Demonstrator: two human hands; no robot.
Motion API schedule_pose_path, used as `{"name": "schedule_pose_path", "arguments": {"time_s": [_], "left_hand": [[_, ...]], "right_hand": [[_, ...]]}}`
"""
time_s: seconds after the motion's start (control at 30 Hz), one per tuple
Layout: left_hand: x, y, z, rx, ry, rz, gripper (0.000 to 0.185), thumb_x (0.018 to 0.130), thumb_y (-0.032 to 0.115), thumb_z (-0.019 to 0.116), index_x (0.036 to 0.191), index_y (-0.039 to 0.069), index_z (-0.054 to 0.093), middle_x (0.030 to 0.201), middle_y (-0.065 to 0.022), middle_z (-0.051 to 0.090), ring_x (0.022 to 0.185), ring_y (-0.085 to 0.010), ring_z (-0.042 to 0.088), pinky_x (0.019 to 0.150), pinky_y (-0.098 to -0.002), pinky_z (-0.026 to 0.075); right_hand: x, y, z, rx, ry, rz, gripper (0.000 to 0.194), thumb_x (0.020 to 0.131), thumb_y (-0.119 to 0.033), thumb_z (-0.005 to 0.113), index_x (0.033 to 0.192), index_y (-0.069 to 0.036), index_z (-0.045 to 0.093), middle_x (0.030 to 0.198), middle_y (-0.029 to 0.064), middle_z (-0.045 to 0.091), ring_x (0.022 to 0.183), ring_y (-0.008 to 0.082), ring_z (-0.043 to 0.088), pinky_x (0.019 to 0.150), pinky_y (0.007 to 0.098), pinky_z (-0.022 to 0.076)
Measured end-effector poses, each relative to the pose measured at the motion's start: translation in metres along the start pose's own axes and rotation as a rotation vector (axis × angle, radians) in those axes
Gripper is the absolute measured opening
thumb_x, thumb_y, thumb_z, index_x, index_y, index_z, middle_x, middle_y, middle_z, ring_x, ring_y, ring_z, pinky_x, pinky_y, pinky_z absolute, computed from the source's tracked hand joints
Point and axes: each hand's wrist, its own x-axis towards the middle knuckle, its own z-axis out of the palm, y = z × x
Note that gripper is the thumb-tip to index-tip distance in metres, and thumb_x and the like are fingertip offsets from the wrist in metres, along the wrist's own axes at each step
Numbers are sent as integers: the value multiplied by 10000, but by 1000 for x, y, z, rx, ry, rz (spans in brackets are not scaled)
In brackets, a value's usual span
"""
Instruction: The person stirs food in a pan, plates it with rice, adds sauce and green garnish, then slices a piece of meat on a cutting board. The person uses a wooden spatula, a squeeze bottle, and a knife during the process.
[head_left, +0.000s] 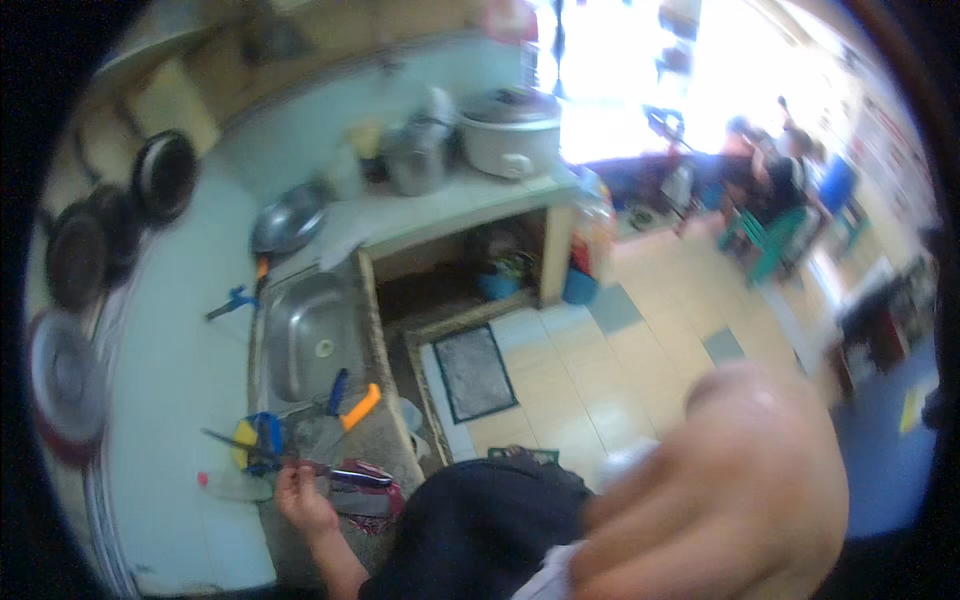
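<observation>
At the counter beside the sink, my left hand (304, 499) holds a slim dark tool (262, 448), apparently a knife, by its handle. The tool points to the left, past a yellow and blue object (255, 442) that blur keeps unclear. Below the handle lies a red and grey packaged item (367, 491). A clear bottle with a red cap (236, 484) is just left of the hand. Near the sink's front edge are an orange handle (361, 406) and a dark blue handle (338, 391). My right hand (720, 465) looms large and blurred close to the camera; its fingers and grip are unclear.
A steel sink (281, 337) is set into the counter. Pots and a large rice cooker (510, 131) stand on the counter behind. Pans (166, 176) hang on the wall. A grey mat (475, 373) lies on the tiled floor. People sit on green chairs (765, 240) near the bright doorway.
</observation>
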Motion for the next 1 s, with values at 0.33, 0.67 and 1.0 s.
{"name": "schedule_pose_path", "arguments": {"time_s": [0.33,0.67,1.0], "left_hand": [[-8,-22,21,-22,-36,-53,99,1028,45,691,1089,-28,667,1005,-92,702,954,-202,656,893,-353,524],[-7,17,9,-8,-31,4,81,989,52,742,978,-11,693,921,-55,709,849,-167,646,820,-324,519],[-5,33,0,-9,-75,-27,121,961,81,796,1005,17,703,964,-40,722,866,-157,655,826,-319,526]], "right_hand": [[-93,55,14,-64,-162,631,309,859,-144,705,1157,-66,677,1274,244,639,1170,443,659,983,522,546],[-342,210,271,-152,-213,1614,304,860,-32,690,1154,-70,760,1118,190,765,1082,400,725,927,504,586],[-413,161,449,548,-741,1669,380,936,-282,735,1238,-55,776,1132,167,794,1016,307,742,904,490,558]]}}
